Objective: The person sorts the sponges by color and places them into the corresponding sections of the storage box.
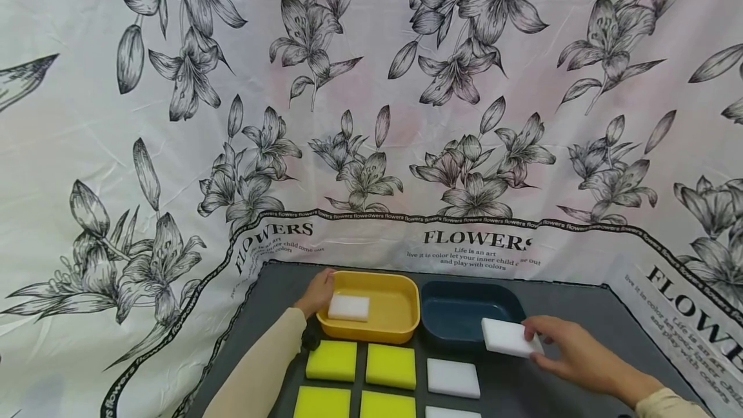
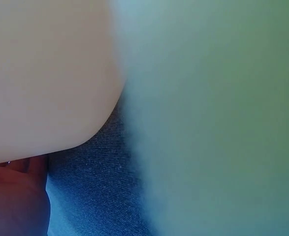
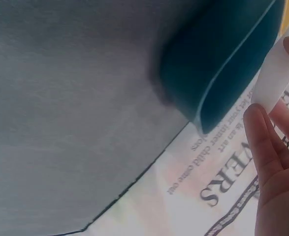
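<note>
My right hand (image 1: 571,350) pinches a white sponge (image 1: 511,337) between thumb and fingers. The sponge is held tilted at the front right of a dark blue bin (image 1: 473,286), overlapping its near corner in the head view. In the right wrist view, the fingers (image 3: 262,142) and thumb hold the sponge (image 3: 274,76) beside the bin's rim (image 3: 206,105). At the far left corner of a yellow bin (image 1: 395,305), my left hand (image 1: 318,290) grips the rim. Another white sponge (image 1: 348,308) lies inside the yellow bin. The left wrist view is mostly blurred.
Several yellow sponges (image 1: 331,361) lie in rows in front of the yellow bin. To their right are white sponges (image 1: 453,378) in a column. A small black object (image 1: 310,339) sits by the left forearm. Flower-printed cloth (image 1: 371,244) rises behind the dark grey table (image 1: 569,302).
</note>
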Action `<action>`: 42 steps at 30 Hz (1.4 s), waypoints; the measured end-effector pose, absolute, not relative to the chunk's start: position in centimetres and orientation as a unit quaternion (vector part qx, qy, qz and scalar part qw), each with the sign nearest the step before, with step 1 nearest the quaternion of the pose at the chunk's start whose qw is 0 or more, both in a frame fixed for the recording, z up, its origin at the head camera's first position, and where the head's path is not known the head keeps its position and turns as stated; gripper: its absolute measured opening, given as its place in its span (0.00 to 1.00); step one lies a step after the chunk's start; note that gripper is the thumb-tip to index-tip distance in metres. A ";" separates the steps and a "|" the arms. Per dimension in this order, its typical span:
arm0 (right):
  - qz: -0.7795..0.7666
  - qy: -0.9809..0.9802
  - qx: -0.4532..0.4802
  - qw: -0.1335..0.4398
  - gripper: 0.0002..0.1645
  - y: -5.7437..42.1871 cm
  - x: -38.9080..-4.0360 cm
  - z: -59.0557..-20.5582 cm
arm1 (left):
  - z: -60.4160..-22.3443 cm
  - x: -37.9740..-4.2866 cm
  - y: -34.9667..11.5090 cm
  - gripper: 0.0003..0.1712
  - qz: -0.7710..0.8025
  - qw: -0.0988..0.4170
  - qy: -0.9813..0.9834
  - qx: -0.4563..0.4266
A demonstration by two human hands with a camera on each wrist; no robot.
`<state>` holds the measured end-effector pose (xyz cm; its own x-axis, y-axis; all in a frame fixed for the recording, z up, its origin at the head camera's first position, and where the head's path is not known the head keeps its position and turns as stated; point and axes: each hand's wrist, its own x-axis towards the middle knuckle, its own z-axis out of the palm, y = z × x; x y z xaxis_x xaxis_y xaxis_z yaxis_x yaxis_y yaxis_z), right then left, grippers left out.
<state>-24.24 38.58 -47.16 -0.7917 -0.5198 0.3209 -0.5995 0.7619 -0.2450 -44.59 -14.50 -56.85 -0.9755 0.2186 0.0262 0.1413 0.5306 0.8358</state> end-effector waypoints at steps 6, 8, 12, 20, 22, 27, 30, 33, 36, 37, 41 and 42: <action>0.163 -0.940 0.286 0.086 0.20 36.9 -25.5 -45.8 | -57.0 -44.7 -14.6 0.27 0.484 0.037 0.867 0.108; 0.155 -0.941 0.288 0.089 0.21 36.4 -26.0 -45.5 | -56.4 -44.2 -14.4 0.26 0.475 0.042 0.874 0.096; 0.150 -0.938 0.297 0.092 0.20 35.1 -27.1 -45.2 | -56.6 -44.2 -14.2 0.25 0.468 0.038 0.878 0.091; 0.122 -0.936 0.319 0.086 0.19 32.3 -29.5 -45.4 | -56.1 -43.9 -13.9 0.24 0.472 0.041 0.877 0.081; 0.121 -0.933 0.327 0.086 0.19 31.5 -30.0 -45.4 | -56.2 -44.0 -13.9 0.24 0.474 0.043 0.876 0.078; 0.124 -0.929 0.338 0.082 0.18 29.2 -31.4 -45.4 | -58.5 -45.9 -14.6 0.27 0.483 0.046 0.870 0.085; 0.130 -0.928 0.341 0.076 0.18 28.1 -32.2 -45.6 | -60.9 -47.7 -15.4 0.31 0.484 0.043 0.868 0.101; 0.140 -0.925 0.346 0.073 0.18 27.0 -33.0 -45.7 | -61.4 -48.0 -15.5 0.31 0.492 0.044 0.863 0.105; 0.149 -0.925 0.342 0.074 0.18 25.8 -33.8 -45.8 | -59.2 -46.5 -15.0 0.29 0.477 0.044 0.873 0.093; 0.150 -0.925 0.340 0.077 0.18 25.4 -34.1 -45.8 | -58.8 -46.1 -14.9 0.29 0.479 0.045 0.872 0.092; 0.150 -0.925 0.337 0.088 0.19 23.6 -35.3 -46.0 | -57.2 -44.9 -14.6 0.28 0.470 0.042 0.877 0.089; 0.150 -0.924 0.339 0.092 0.19 23.2 -35.5 -46.1 | -57.2 -44.9 -14.5 0.27 0.475 0.043 0.875 0.086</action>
